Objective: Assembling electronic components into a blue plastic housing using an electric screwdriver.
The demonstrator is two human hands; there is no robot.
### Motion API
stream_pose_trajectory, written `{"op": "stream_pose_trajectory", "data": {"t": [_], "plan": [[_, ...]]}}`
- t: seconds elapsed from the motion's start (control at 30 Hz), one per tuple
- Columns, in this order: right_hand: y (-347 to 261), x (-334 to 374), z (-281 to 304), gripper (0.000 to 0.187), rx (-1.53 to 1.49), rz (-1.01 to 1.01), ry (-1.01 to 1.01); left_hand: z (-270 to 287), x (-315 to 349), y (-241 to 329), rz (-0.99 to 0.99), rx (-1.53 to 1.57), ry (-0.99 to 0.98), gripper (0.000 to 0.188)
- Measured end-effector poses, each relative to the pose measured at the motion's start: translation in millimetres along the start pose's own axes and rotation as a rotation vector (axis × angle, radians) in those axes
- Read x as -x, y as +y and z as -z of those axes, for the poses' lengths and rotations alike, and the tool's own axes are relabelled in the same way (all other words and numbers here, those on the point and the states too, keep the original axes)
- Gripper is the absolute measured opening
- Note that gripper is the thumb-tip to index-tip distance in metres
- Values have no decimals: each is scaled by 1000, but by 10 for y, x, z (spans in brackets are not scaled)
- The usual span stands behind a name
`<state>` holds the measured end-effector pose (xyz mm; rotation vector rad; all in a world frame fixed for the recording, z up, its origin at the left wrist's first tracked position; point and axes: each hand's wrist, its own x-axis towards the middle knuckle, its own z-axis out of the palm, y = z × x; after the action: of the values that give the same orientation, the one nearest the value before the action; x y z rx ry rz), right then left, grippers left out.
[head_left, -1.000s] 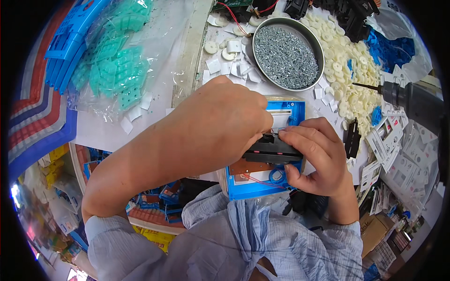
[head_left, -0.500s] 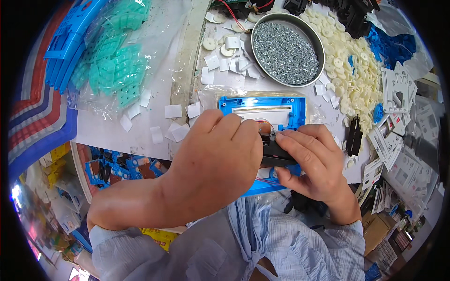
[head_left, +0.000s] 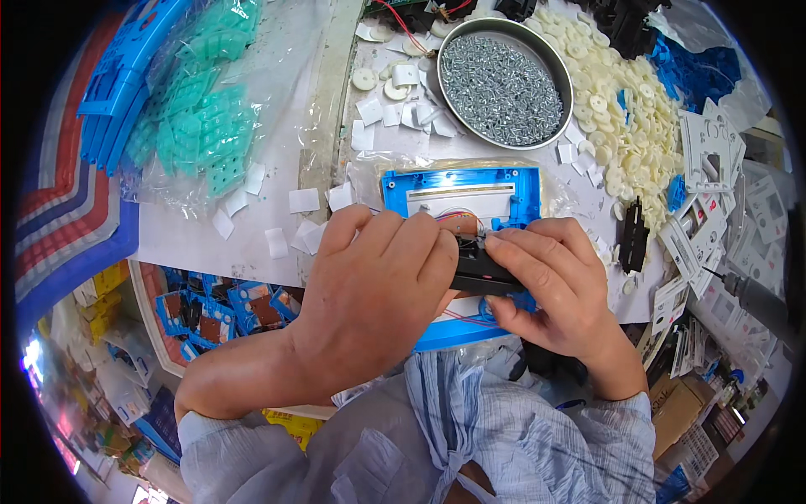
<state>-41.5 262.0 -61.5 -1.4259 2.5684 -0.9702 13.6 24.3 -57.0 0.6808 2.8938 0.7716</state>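
Observation:
A long black plastic part (head_left: 487,275) with thin wires lies across an open blue plastic casing (head_left: 527,186) in front of me. My right hand (head_left: 558,286) grips its right end, thumb below and fingers on top. At the other end, my left hand (head_left: 378,273) is closed with curled fingers; its fingertips are mostly hidden behind the hand's back. Red and blue wires (head_left: 457,217) and a strip of brown board show in the casing just beyond the black part. The casing rests on clear plastic wrap.
A round metal dish of screws (head_left: 504,84) stands beyond the casing. Right of it spread cream plastic discs (head_left: 621,109), white printed panels (head_left: 705,151) and an electric screwdriver (head_left: 747,294). Bagged green plastic pieces (head_left: 201,118) and stacked blue casings (head_left: 126,84) lie left. A bin (head_left: 151,315) holds blue assemblies.
My left hand has moved slightly left and turned, uncovering more of the black part and the wires. My right hand keeps its grip. The whole view has shifted a little.

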Motion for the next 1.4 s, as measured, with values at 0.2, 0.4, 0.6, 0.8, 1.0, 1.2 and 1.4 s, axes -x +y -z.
{"op": "stream_pose_trajectory", "data": {"t": [0.2, 0.4, 0.6, 0.8, 1.0, 1.2, 1.4], "plan": [[-6, -127, 41, 53, -120, -81, -108, -6, 6, 22, -19, -22, -1, 48], [25, -207, 68, 46, -167, -71, -185, -26, 23, 16, 6, 23, -7, 50], [-14, -332, 180, 44, 26, 43, -292, -43, 34, 0, 3, 42, -6, 50], [-372, -370, 269, 41, 458, 56, -392, -62, -1, 3, -23, 64, 49, 46], [-419, -472, 318, 34, 494, 55, -536, -34, -47, -56, -79, 127, 13, 43], [-451, -331, 279, 36, 568, 16, -424, -47, -115, -88, -168, 98, 10, 39], [-426, -429, 324, 39, 521, 13, -618, -23, -190, -124, -227, 84, -101, 32]]}}
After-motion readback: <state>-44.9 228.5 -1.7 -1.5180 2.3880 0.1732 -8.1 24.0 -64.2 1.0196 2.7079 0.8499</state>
